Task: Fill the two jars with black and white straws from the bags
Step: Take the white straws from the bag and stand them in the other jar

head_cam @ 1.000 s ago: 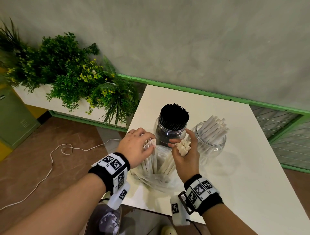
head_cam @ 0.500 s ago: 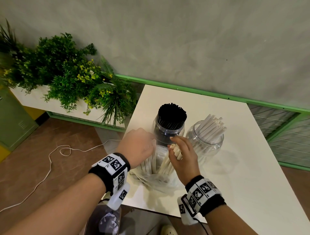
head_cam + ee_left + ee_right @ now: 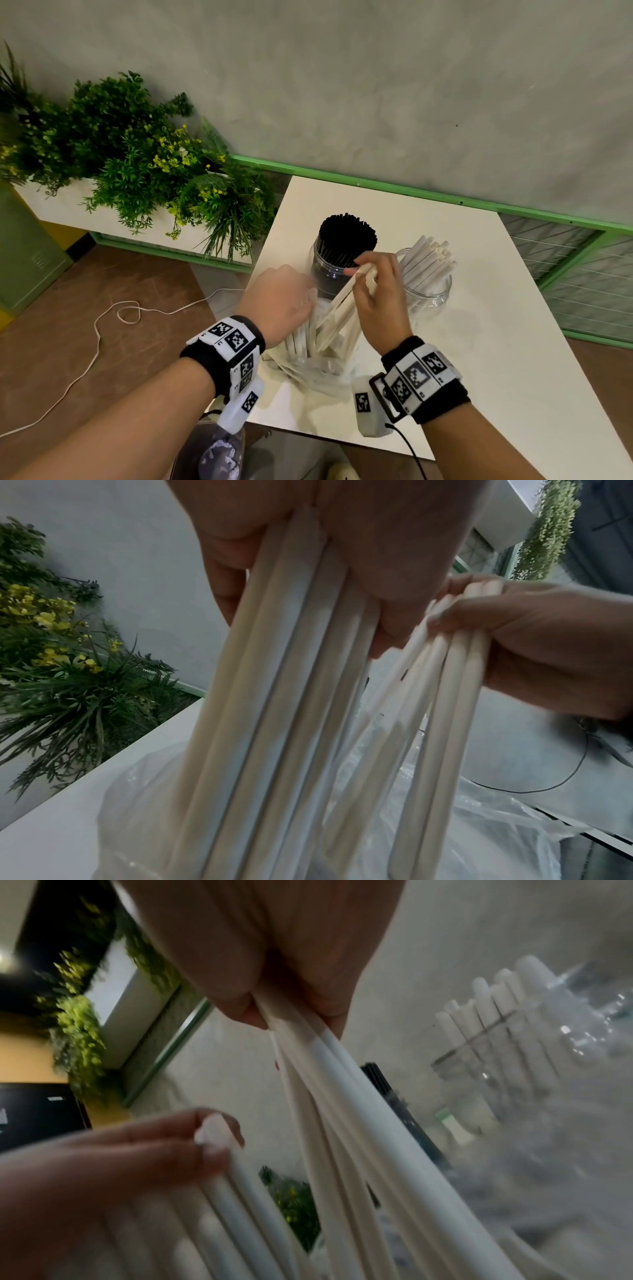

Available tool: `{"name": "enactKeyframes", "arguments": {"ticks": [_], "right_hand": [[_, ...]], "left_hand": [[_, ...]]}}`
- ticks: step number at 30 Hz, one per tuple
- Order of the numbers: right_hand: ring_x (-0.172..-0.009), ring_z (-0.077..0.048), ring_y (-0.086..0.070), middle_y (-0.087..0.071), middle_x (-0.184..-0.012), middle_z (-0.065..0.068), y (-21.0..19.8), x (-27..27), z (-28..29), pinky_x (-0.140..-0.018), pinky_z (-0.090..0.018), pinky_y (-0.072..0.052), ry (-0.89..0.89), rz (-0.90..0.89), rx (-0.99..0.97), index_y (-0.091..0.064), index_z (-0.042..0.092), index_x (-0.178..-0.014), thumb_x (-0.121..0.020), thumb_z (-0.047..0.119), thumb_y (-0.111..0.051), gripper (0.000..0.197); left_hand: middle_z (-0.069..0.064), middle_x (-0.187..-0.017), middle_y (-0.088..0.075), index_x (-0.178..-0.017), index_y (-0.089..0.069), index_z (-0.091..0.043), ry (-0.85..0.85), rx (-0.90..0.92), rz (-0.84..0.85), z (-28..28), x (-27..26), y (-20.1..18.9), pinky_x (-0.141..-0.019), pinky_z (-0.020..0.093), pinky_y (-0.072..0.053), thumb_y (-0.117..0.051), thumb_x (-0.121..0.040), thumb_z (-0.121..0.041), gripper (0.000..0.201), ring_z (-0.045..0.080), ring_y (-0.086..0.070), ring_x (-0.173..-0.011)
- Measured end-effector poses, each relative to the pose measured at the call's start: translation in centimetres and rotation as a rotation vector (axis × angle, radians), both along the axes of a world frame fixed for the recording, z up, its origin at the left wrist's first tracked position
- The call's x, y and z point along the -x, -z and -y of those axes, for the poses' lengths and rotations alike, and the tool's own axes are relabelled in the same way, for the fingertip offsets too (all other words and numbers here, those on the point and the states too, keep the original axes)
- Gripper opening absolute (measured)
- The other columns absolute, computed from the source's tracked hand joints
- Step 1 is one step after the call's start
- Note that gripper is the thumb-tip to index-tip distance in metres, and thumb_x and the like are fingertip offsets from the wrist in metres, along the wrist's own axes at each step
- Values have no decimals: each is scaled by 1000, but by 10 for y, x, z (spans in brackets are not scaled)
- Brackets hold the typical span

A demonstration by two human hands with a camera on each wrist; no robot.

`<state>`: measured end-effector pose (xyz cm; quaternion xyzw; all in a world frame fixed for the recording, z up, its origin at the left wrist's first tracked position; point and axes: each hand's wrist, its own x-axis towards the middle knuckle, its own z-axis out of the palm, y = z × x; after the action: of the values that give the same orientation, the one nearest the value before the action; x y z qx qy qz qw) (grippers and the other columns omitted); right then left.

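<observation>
Since the earlier frames, your right hand has lifted: a second ago it gripped its bunch of white straws low, just over the bag; now the pinched tops sit in front of the black-straw jar and the shafts slant down and left into the clear plastic bag, their lower ends still inside it. Your left hand has stayed put at the bag's mouth, and both jars stand where they stood. Entry, right hand: thumb and fingers curled round a few white straws near the top ends (the right wrist view shows them squeezed between fingertips). Entry, left hand: fingers curled round a second, fuller cluster of white straws, standing roughly upright in the bag. Entry, bag: crumpled clear plastic on the near part of the white table, holding the remaining white straws. Entry, black-straw jar: clear glass, packed tight with black straws that rise above its rim; it stands beyond the bag. Entry, white-straw jar: clear glass, just right of the black one, partly filled with white straws leaning toward the right. Entry, surroundings: a white planter of green foliage with yellow flowers left of the table, and a pale cord on the brown floor.
</observation>
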<state>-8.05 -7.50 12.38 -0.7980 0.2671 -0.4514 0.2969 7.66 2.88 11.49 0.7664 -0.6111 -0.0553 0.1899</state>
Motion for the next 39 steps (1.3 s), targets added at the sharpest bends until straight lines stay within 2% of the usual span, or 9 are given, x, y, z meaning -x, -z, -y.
{"name": "enactKeyframes", "arguments": {"ticks": [2, 5, 12, 17, 21, 26, 32, 36, 39], "right_hand": [[-96, 9, -53, -53, -105, -14, -15, 6, 4, -84, -7, -34, -20, 53, -13, -52, 22, -105, -90, -7, -48, 33], [-102, -9, -61, -55, -109, -14, -33, 16, 12, -91, -29, -42, 17, 133, -62, -40, 48, -101, -89, 5, -42, 45], [-97, -19, -62, -54, -106, -27, -84, 44, 38, -91, -33, -46, 156, 415, 2, -36, 27, -102, -87, -2, -37, 33], [-99, -37, -57, -42, -107, 0, -102, 62, 61, -95, -45, -45, 294, 572, 184, -33, 22, -105, -86, -5, -36, 33], [-98, -31, -56, -39, -109, -28, -90, 66, 79, -92, -52, -44, 405, 562, 178, -34, 27, -104, -86, -2, -38, 34], [-97, -27, -52, -34, -110, -15, -71, 66, 88, -89, -47, -46, 504, 528, 140, -34, 33, -103, -83, -8, -38, 45], [-102, -31, -50, -31, -109, 5, -51, 68, 94, -90, -27, -43, 494, 493, 156, -35, 30, -103, -80, -12, -39, 48], [-102, 9, -38, -29, -112, -9, -41, 58, 103, -87, -6, -32, 412, 347, 63, -44, -2, -107, -77, -16, -39, 33], [-97, 18, -32, -29, -112, -18, -36, 48, 105, -86, 0, -29, 342, 271, 79, -43, -9, -108, -75, -21, -42, 35]], "left_hand": [[-3, -100, -54, -111, -60, -28, -1, -1, 0, 1, 0, 1, -79, 28, -32, -26, -76, -55, 55, 21, -50, -90], [-3, -99, -55, -109, -60, -28, -2, 5, -2, 3, 0, 1, -78, 29, -34, -27, -76, -54, 53, 22, -50, -90], [-4, -102, -53, -114, -57, -30, 6, -29, 3, 6, 1, -3, -82, 31, -37, -20, -73, -57, 62, 19, -48, -93], [-4, -104, -53, -116, -56, -30, 4, -42, 9, 13, 4, -4, -86, 32, -38, -18, -71, -58, 65, 19, -48, -96], [-5, -103, -53, -114, -57, -30, -10, -42, 12, 16, 6, -3, -83, 31, -37, -19, -71, -59, 64, 20, -48, -95], [-5, -97, -53, -110, -59, -29, -21, -33, 8, 16, 7, -2, -78, 29, -34, -23, -74, -57, 59, 18, -49, -90], [-4, -98, -54, -109, -60, -28, -64, -32, -18, 15, 8, -4, -78, 32, -38, -25, -75, -58, 57, 19, -51, -90], [-5, -100, -53, -110, -59, -29, -105, -44, -15, 18, 12, -4, -80, 32, -38, -24, -75, -58, 57, 19, -49, -92], [-7, -102, -52, -111, -58, -32, -126, -67, -16, 20, 14, -3, -82, 33, -38, -24, -75, -58, 56, 19, -48, -94]]}}
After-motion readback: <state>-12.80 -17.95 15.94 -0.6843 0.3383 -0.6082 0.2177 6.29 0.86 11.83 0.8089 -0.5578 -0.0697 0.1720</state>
